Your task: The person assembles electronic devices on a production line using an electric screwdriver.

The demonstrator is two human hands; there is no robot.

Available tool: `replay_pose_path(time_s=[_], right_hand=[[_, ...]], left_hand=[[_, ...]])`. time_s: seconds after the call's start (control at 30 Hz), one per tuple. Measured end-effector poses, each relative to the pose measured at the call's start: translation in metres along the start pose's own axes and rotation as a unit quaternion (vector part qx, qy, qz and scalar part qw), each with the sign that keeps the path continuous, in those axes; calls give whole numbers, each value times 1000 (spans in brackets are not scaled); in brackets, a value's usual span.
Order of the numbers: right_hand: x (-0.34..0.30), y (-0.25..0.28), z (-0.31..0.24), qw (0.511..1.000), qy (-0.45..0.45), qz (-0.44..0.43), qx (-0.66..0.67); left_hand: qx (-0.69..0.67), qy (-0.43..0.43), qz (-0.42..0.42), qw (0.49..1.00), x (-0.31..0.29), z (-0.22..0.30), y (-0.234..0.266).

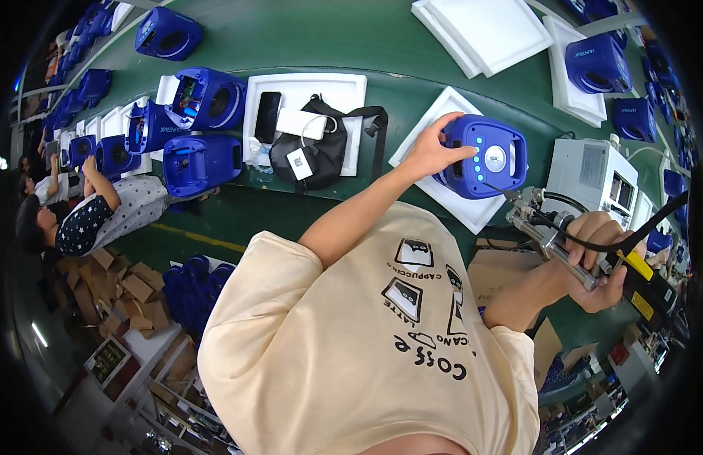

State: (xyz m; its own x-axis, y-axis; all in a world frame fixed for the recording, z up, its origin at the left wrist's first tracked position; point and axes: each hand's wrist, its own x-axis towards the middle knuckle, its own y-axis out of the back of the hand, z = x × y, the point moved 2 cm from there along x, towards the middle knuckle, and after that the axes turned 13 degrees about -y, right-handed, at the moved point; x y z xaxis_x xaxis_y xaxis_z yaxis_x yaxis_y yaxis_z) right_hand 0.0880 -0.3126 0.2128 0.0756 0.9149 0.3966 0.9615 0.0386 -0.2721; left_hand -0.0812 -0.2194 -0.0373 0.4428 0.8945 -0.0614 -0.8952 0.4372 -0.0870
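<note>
The green table (412, 83) stretches past both sides of the worker. Near its edge, at the worker's right, stands a grey machine box (590, 167). Big white foam boards (492, 34) lie overlapping farther from the near edge, and another foam board (470, 214) sits askew, one corner sticking out over the near edge. On that one rests the blue speaker (494, 157), its face with a round silver disc turned up. Open blue shells (202, 165) are grouped along the near edge to the left. Between them and the speaker, a foam tray (332, 81) carries a black bag (321, 163). The right hand (592, 231) is clenched around a metal tool (547, 243) with a black cable; its thin tip reaches the speaker's near edge, though I cannot tell if they touch. The left hand (433, 152) grasps the speaker's left side, thumb on the face. Smaller still are a dark phone (268, 117) by the tray's left edge, a white power bank (298, 123) and a white card (299, 164) on the bag.
</note>
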Motion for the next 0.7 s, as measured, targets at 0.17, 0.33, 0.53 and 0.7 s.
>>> replay_pose_path(time_s=[0.17,0.33,0.53,0.7], right_hand=[[0,-3,-1,1000,-19,-19,-12],[0,-7,5,1000,-8,6,4],[-3,-7,8,1000,-15,22,2],[-3,-2,8,1000,-22,-6,-12]], left_hand=[[-22,28,-4,999,1,-4,0],[-30,43,2,999,1,-10,0],[-23,63,-1,998,2,1,0],[-21,85,-7,996,2,3,-1]])
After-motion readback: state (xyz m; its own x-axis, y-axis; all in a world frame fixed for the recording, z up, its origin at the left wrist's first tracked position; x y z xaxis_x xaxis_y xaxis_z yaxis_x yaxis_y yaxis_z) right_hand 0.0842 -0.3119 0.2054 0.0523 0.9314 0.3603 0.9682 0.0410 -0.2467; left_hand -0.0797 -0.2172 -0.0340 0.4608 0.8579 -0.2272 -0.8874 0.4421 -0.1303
